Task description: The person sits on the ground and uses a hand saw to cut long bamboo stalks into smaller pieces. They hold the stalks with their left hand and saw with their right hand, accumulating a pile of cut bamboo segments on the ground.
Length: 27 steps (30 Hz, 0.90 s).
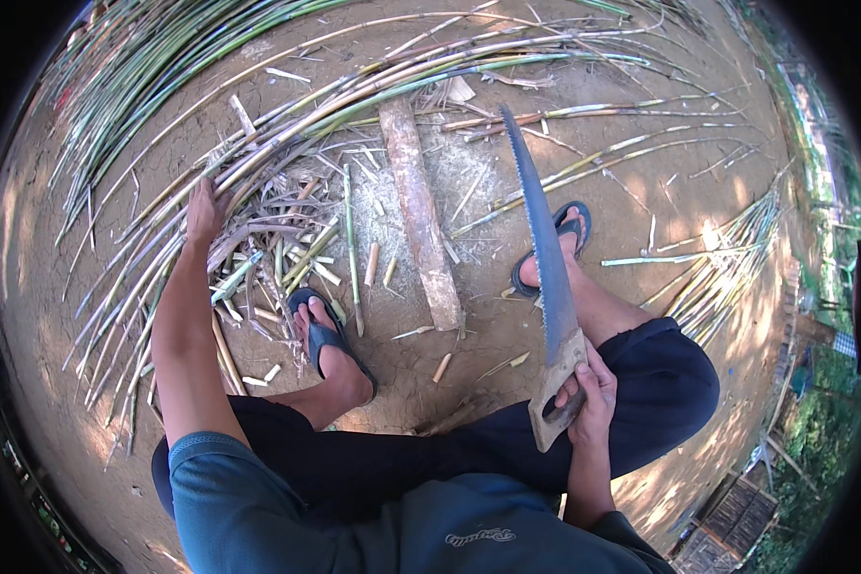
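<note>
Brown bare-earth ground (402,383): carries the loose things; its scattered litter could make a foot slip.
Long tan-and-green jointed canes (335,105): lie from the ground's left edge toward its upper edge; being loose and curved, they could roll or spring under the left hand (203,210), which touches them. Whether its fingers close around any cane, I cannot tell.
Rough brown flat wooden plank (416,210): lies unclamped between the feet, so uneven load could rock it.
Grey-bladed hand saw with pale wooden handle (540,230): gripped by the right hand (595,392), fingers wrapped through the handle; a dropped wrist could bring the blade onto the bare right shin (603,298).
Cane heaps, counted: the long canes, one green heap (153,77) at the ground's upper-left corner, one fanned bundle (737,253) by its right edge; single stems overlap too much to count.
Plank count: one.
Saw count: one.
Dark strapped sandals (325,335): two, both worn.
Short pale cut cane stubs (442,367): more than ten, mostly left of the plank; exact number unclear.
</note>
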Tool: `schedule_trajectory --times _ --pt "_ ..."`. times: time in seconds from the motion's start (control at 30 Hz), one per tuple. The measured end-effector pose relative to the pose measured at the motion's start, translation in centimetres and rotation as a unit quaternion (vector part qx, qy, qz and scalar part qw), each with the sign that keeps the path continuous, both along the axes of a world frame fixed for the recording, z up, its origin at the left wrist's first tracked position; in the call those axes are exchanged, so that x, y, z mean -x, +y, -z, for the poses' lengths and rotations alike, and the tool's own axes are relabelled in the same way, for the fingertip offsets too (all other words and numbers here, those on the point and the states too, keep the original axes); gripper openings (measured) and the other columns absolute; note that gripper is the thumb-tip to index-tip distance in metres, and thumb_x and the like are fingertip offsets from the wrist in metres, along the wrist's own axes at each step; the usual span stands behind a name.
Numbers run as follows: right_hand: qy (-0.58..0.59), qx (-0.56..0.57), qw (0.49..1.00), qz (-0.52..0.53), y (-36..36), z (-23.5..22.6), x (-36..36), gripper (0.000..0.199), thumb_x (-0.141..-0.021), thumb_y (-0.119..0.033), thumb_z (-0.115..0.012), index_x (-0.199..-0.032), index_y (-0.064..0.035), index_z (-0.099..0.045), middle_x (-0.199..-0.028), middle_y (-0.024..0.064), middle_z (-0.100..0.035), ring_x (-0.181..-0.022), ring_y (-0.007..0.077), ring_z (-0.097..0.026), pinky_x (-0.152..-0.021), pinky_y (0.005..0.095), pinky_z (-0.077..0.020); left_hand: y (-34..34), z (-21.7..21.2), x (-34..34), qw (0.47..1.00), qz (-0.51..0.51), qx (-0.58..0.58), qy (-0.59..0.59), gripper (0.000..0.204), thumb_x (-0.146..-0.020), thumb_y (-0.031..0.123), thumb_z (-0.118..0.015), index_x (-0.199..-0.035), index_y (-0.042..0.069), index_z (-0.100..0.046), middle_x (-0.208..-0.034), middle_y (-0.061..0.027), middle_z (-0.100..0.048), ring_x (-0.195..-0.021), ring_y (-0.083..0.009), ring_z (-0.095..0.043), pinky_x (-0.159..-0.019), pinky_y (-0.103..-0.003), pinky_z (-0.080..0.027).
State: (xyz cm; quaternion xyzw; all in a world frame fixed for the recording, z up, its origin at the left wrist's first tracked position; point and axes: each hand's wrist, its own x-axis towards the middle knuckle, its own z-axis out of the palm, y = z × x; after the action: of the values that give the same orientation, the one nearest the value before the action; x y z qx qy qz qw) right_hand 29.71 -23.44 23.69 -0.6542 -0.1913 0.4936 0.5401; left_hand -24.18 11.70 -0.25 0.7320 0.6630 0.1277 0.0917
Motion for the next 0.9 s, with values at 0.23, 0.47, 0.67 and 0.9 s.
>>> schedule_trajectory --times 0.23,0.47,0.67,0.9 --pt "0.006 -0.038 0.999 -0.025 -1.0 -0.3 0.4 0.047 -0.092 -0.014 -0.056 -0.132 0.0091 -0.048 -0.066 -0.0002 -0.051 -0.051 0.0051 -0.047 -0.046 0.0191 -0.0457 -0.4 -8.5 -4.3 0.994 0.092 -0.035 0.048 0.042 -0.09 0.047 -0.059 -0.086 0.006 -0.06 -0.079 -0.0218 -0.064 -0.077 -0.0419 -0.061 -0.068 -0.049 -0.046" --pt "-0.023 -0.163 0.985 0.044 -3.3 -1.2 0.3 0.053 -0.091 -0.017 -0.059 -0.131 0.0136 -0.046 -0.065 0.0012 -0.052 -0.049 0.0069 -0.05 -0.046 0.0206 -0.0452 -1.4 -19.4 -13.9 0.989 0.074 -0.067 0.105 0.04 -0.09 0.045 -0.058 -0.083 0.006 -0.06 -0.079 -0.0184 -0.065 -0.074 -0.0394 -0.063 -0.066 -0.05 -0.048" --pt "0.02 -0.276 0.958 0.073 -4.5 -2.6 -0.3 0.048 -0.09 -0.019 -0.056 -0.121 0.0157 -0.047 -0.065 0.0011 -0.049 -0.051 0.0058 -0.048 -0.048 0.0199 -0.0429 -3.3 -23.4 -29.3 0.993 0.102 -0.063 0.014 0.038 -0.088 0.048 -0.06 -0.09 0.011 -0.069 -0.077 -0.0124 -0.068 -0.067 -0.0304 -0.066 -0.062 -0.047 -0.051" --pt "0.008 -0.308 0.951 0.02 -5.4 -2.9 0.1 0.04 -0.09 -0.019 -0.051 -0.116 0.0119 -0.047 -0.069 0.0055 -0.05 -0.05 0.0095 -0.048 -0.046 0.0225 -0.043 -1.4 -21.5 -46.0 0.971 0.225 -0.026 -0.075 0.09 -0.078 0.073 -0.055 -0.133 0.002 -0.044 -0.133 -0.019 -0.045 -0.13 -0.032 -0.04 -0.105 -0.057 -0.028"
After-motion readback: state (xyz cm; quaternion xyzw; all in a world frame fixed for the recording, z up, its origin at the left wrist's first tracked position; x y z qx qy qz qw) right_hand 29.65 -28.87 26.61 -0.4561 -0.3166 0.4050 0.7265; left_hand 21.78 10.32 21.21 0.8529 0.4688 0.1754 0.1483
